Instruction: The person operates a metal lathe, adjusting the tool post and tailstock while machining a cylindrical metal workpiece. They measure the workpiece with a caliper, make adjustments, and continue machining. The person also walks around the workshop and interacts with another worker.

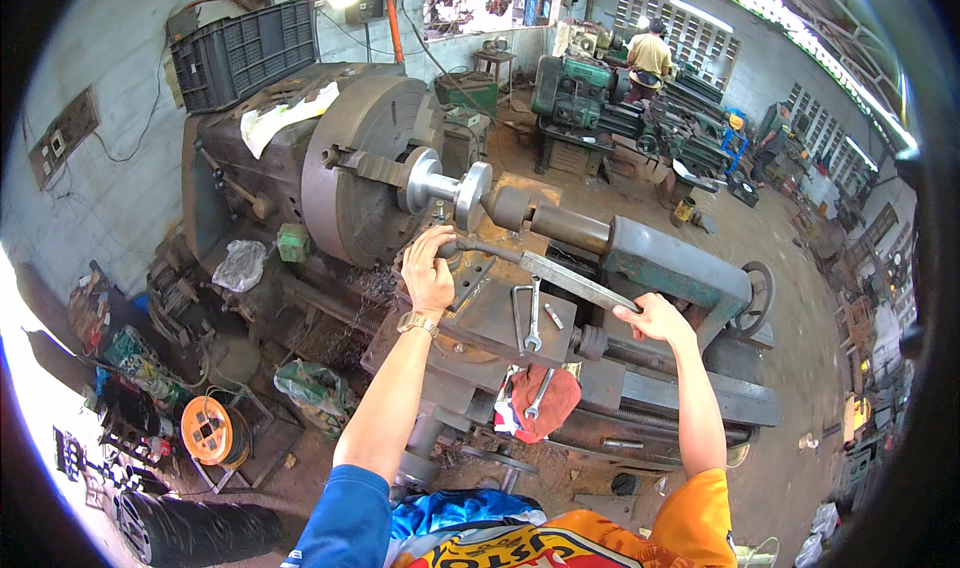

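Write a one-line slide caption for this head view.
At a lathe, left hand steadies a long wrench; right hand grips its end.

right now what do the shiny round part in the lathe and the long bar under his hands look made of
Shiny round part: looks like bare metal, maybe steel or aluminium, freshly cut; it is bright silver with highlights. Long bar: dull grey metal, likely steel; flat, matte, slightly worn.

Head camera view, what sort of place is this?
Most likely a metalworking machine shop: a large grey lathe with a round steel chuck, loose steel wrenches on its carriage, and more green machine tools across the concrete floor.
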Tool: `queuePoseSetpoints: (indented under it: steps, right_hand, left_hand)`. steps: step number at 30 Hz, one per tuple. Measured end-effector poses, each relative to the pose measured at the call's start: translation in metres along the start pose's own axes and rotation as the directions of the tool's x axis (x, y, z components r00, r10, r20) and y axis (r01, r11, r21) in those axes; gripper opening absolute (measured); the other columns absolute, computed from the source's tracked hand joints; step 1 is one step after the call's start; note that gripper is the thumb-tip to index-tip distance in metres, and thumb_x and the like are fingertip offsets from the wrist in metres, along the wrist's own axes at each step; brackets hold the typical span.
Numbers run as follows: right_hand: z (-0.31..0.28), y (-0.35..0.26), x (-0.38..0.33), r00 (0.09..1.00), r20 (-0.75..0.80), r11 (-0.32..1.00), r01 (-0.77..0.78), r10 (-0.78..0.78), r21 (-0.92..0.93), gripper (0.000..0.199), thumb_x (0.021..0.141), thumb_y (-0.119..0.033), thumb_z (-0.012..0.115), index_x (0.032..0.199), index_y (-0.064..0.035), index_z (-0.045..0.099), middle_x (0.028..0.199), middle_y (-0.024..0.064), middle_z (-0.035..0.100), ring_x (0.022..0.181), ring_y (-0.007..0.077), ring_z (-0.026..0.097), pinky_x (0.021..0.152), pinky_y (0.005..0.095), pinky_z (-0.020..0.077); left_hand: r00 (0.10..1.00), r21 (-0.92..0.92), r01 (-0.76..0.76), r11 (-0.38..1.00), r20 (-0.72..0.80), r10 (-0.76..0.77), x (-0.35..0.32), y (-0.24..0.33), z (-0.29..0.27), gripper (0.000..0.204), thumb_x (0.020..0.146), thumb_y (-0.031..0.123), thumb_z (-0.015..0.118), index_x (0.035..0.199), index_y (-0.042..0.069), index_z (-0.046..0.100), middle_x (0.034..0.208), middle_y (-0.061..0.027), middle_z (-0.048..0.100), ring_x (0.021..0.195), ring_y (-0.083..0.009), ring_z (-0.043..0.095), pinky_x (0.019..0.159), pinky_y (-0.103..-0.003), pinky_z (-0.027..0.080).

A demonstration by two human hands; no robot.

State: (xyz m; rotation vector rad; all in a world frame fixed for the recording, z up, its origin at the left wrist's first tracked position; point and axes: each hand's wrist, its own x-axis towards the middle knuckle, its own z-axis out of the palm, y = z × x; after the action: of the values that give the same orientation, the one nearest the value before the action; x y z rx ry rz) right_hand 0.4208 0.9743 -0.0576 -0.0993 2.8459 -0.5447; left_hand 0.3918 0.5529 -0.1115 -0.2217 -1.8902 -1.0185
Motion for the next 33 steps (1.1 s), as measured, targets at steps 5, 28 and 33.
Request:
queuePoseSetpoints:
  steps: [5,28,33]
  right_hand:
    - [0.018,-0.008,-0.004,0.968,-0.249,0.994,-0.046,0.021,-0.094,0.082,0.079,-0.08,0.064,0.071,0.002,0.07,0.07,0.0216,0.069,0.081,0.038,0.072,0.076,0.0477,0.0543]
    - [0.046,-0.025,-0.018,0.846,-0.511,0.978,-0.202,0.149,-0.05,0.088,0.068,-0.085,0.067,0.061,0.0023,0.064,0.063,0.024,0.063,0.068,0.0413,0.066,0.068,0.0488,0.0504]
    - [0.052,-0.033,-0.029,0.821,-0.542,0.975,-0.22,0.178,-0.013,0.087,0.067,-0.084,0.069,0.061,0.0027,0.064,0.063,0.0247,0.063,0.069,0.0417,0.066,0.069,0.0487,0.0503]
  left_hand:
    - [1.0,-0.023,0.01,1.0,0.003,-0.01,0.0,-0.001,-0.002,0.041,0.072,-0.007,0.048,0.103,0.008,0.07,0.121,-0.0057,0.072,0.123,-0.0258,0.063,0.102,-0.04,0.044]
    - [0.999,-0.042,-0.05,0.998,-0.015,0.049,-0.001,-0.015,0.002,0.041,0.072,-0.007,0.049,0.106,0.006,0.069,0.123,-0.0086,0.072,0.125,-0.028,0.062,0.105,-0.042,0.044]
    - [0.999,-0.043,-0.051,0.998,-0.008,0.051,0.0,-0.015,0.001,0.042,0.071,-0.007,0.051,0.107,0.006,0.069,0.125,-0.0085,0.071,0.125,-0.028,0.062,0.106,-0.043,0.043]
